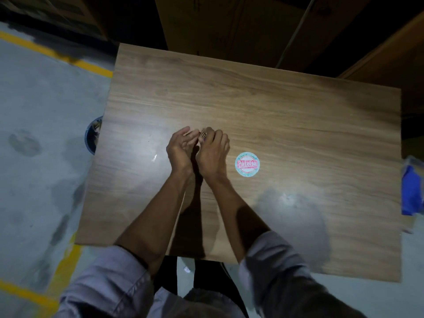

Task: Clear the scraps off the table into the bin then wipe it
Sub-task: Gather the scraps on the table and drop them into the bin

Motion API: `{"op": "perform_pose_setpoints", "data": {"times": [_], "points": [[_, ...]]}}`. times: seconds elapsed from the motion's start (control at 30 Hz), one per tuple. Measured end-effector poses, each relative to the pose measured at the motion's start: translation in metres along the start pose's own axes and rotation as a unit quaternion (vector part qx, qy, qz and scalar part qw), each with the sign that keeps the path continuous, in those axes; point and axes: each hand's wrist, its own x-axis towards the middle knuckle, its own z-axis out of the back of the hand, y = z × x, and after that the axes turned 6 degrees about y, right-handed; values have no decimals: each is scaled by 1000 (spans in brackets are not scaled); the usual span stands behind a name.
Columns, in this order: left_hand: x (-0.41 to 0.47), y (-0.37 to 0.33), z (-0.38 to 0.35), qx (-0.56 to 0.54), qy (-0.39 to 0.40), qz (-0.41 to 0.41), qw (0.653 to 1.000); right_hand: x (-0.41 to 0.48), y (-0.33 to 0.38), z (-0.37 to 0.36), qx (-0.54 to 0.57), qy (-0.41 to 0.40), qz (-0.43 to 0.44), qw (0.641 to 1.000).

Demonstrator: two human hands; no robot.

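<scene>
Wood-grain laminate table (286, 106) fills centre of frame; person stands at its near edge, both forearms reaching over it.

Hands: left hand (180, 149) and right hand (213, 152) meet at mid-table, wrists touching or just beside each other. Left is cupped, palm turned inward, fingers loosely curved, not clenched. Right hand's fingers are curled down and pinched on a small scrap (203, 134) at the fingertips, right against the left palm. Scrap is small and blurred; what it is made of cannot be told.

Surroundings:
- Round sticker (247, 164), teal rim w/ red print, lies flat on table just right of the right hand, not touching it.
- Small pale fleck (155, 157) on table left of the left hand, near but apart.
- Bin (93, 134), dark blue rim, on floor at left table edge, partly hidden under tabletop; contents unclear.
- Blue cloth-like item (411, 191) at right frame edge, beside table's right edge; cut off by frame.
- Cardboard boxes (229, 24) stand behind far edge, upper frame.
- Yellow floor line (57, 53) upper left, on grey concrete.

Clearance: far half and right side of tabletop are open. Left edge gives a direct path to bin; the fleck lies between hands and that edge.
</scene>
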Motion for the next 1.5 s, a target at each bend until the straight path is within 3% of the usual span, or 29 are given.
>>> {"op": "perform_pose_setpoints", "data": {"times": [0.07,0.1,0.13,0.23,0.27,0.33,0.4,0.53,0.6,0.7,0.77,0.83,0.93,0.97,1.03,1.1,1.17,1.23,1.3,1.5], "points": [[-18,-5,3,10,18,8,1000,-13,19,13,118,20,-48,992],[-27,-10,6,6,19,15,1000,-17,28,22,220,41,-88,971],[-34,-15,8,-14,20,24,999,-20,38,32,343,77,-157,923],[-53,-29,13,-89,21,84,992,-27,68,51,627,117,-324,699],[-57,-30,15,-102,24,99,990,-30,74,54,665,119,-346,651],[-63,-34,19,-108,28,116,987,-41,83,59,702,120,-361,603],[-67,-40,24,-117,39,116,986,-53,87,65,735,124,-351,567],[-65,-45,35,-59,39,92,993,-71,104,77,712,178,-309,605],[-69,-48,40,-39,45,105,993,-79,109,86,720,166,-285,610],[-76,-53,44,-53,63,125,989,-92,113,96,695,146,-248,659],[-85,-56,40,-59,68,123,988,-99,113,93,700,119,-247,659],[-93,-55,35,-55,32,113,991,-100,110,96,734,85,-293,606],[-95,-35,44,10,-46,50,998,-91,85,107,821,59,-380,422],[-93,-23,51,90,-63,4,994,-89,71,110,831,49,-391,392],[-85,6,69,316,-64,-101,941,-91,45,110,834,32,-409,369],[-76,34,85,487,-17,-170,856,-98,24,106,836,23,-424,348],[-66,55,93,589,17,-208,781,-107,9,101,834,11,-438,335],[-60,68,90,673,65,-274,684,-115,0,94,835,6,-443,327],[-52,76,85,711,109,-341,605,-124,-9,84,836,9,-446,320],[-47,72,87,746,109,-355,553,-132,-29,78,811,16,-462,359]]}}
